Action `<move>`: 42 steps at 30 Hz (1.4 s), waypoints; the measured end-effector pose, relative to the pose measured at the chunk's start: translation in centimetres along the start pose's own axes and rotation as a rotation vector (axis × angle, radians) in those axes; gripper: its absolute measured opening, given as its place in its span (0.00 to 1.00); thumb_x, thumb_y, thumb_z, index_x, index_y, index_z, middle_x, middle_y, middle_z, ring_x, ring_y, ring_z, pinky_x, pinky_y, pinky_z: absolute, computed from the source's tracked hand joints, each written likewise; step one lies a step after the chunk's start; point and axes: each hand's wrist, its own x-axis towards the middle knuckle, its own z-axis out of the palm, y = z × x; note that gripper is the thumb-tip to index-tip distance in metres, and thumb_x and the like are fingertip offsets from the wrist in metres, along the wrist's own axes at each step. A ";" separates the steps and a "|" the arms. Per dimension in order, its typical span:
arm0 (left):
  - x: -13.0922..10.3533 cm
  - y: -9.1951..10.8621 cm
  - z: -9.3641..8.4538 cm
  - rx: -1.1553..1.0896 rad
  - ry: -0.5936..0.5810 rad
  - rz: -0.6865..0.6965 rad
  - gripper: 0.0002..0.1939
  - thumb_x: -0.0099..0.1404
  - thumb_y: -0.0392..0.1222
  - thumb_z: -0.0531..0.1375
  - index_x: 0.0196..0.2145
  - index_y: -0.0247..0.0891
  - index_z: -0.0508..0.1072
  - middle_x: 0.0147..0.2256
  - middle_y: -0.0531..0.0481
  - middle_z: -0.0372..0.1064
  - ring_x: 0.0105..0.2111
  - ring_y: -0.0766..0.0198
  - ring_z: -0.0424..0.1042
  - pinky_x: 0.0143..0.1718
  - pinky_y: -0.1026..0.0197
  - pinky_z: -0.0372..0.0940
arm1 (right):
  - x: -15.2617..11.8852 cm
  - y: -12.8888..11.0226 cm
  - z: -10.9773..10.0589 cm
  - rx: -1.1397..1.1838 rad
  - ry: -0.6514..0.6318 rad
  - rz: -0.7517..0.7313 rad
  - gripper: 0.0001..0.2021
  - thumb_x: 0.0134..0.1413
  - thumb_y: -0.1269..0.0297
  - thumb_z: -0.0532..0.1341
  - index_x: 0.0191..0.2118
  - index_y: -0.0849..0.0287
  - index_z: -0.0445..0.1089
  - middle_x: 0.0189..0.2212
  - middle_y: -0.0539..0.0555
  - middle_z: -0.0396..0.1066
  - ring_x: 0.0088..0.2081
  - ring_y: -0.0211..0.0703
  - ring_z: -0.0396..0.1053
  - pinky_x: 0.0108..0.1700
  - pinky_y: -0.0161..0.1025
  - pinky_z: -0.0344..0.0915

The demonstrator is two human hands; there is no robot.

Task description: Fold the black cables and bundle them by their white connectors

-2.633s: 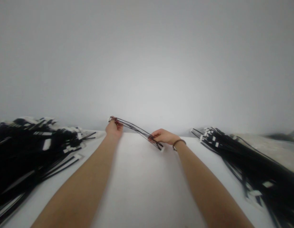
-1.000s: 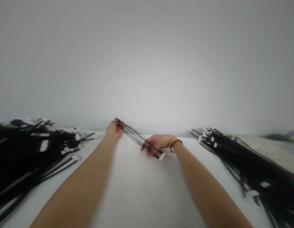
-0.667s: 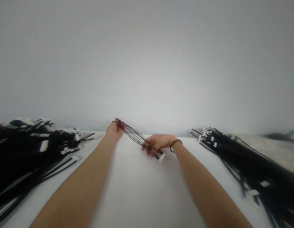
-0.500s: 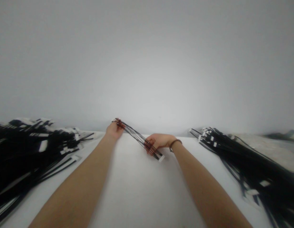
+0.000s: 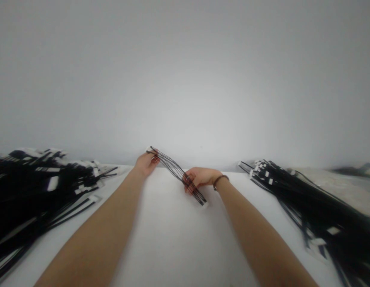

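Note:
A wire harness (image 5: 172,166) of several thin black wires slants between my two hands, with a white connector at each end. My left hand (image 5: 147,162) is closed on its upper left end, just beside one white connector (image 5: 150,150). Around the lower right part of the wires, my right hand (image 5: 194,179) is closed too, and the other white connector (image 5: 205,205) sticks out below it. The wires bow slightly between the hands, above the white table (image 5: 179,239). Some fingertips are hard to make out behind the wires.
On the left lies a large heap of black wire harnesses (image 5: 26,199) with white connectors. A second bundle of black harnesses (image 5: 310,203) stretches along the right, beside clear plastic material (image 5: 346,187). A plain pale wall (image 5: 185,79) rises behind the table.
My left hand has shifted slightly right, nearer my right hand, and the wires between them now bow more. The lower connector has tilted a little further down. Both piles look unchanged.

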 end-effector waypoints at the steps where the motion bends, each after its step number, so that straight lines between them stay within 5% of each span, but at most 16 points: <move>1: -0.1 -0.1 0.0 0.037 -0.027 0.008 0.05 0.51 0.27 0.55 0.22 0.34 0.65 0.21 0.54 0.61 0.21 0.74 0.61 0.23 0.71 0.59 | 0.0 0.0 0.0 0.000 0.000 0.003 0.15 0.28 0.74 0.65 0.28 0.64 0.62 0.23 0.51 0.69 0.25 0.37 0.67 0.29 0.35 0.65; 9: -1.5 -0.6 0.3 0.288 -0.333 -0.007 0.06 0.45 0.31 0.62 0.26 0.31 0.71 0.28 0.48 0.66 0.27 0.68 0.65 0.30 0.66 0.61 | -0.2 -0.7 0.7 -0.013 0.077 0.058 0.15 0.30 0.72 0.66 0.29 0.64 0.62 0.18 0.47 0.65 0.21 0.35 0.65 0.23 0.31 0.62; 15: -2.0 -0.1 0.3 0.186 -0.533 -0.164 0.13 0.46 0.28 0.58 0.32 0.32 0.70 0.32 0.46 0.67 0.32 0.63 0.66 0.37 0.60 0.62 | -0.3 -0.7 0.8 0.145 0.159 0.001 0.14 0.39 0.65 0.64 0.34 0.66 0.64 0.23 0.52 0.67 0.24 0.33 0.66 0.29 0.31 0.64; 24: -1.9 0.4 0.4 -0.074 -0.278 -0.278 0.12 0.48 0.34 0.51 0.30 0.27 0.68 0.31 0.34 0.67 0.32 0.52 0.68 0.31 0.51 0.65 | -0.4 0.0 0.1 0.272 0.149 -0.022 0.15 0.44 0.67 0.61 0.40 0.65 0.64 0.29 0.56 0.69 0.32 0.38 0.69 0.36 0.34 0.65; 31: -1.3 0.7 1.4 -0.067 -0.024 -0.285 0.11 0.59 0.36 0.45 0.29 0.30 0.65 0.26 0.40 0.66 0.26 0.60 0.69 0.26 0.59 0.65 | -0.5 0.4 -0.3 0.342 0.117 -0.059 0.15 0.49 0.66 0.57 0.43 0.66 0.62 0.33 0.60 0.70 0.37 0.42 0.69 0.43 0.40 0.63; 35: -1.0 2.8 2.5 -0.111 0.053 -0.336 0.12 0.59 0.32 0.43 0.30 0.31 0.65 0.23 0.42 0.66 0.22 0.62 0.67 0.24 0.60 0.64 | -0.5 0.7 -0.4 0.405 0.151 -0.092 0.13 0.53 0.63 0.52 0.43 0.65 0.62 0.35 0.61 0.69 0.38 0.41 0.68 0.48 0.44 0.59; 42: -2.4 9.0 4.8 -0.242 0.144 -0.182 0.19 0.62 0.39 0.35 0.27 0.35 0.63 0.18 0.48 0.60 0.18 0.64 0.63 0.25 0.58 0.59 | -0.6 0.5 -0.2 0.420 0.167 -0.096 0.14 0.53 0.64 0.53 0.43 0.67 0.62 0.36 0.62 0.69 0.38 0.41 0.69 0.49 0.45 0.58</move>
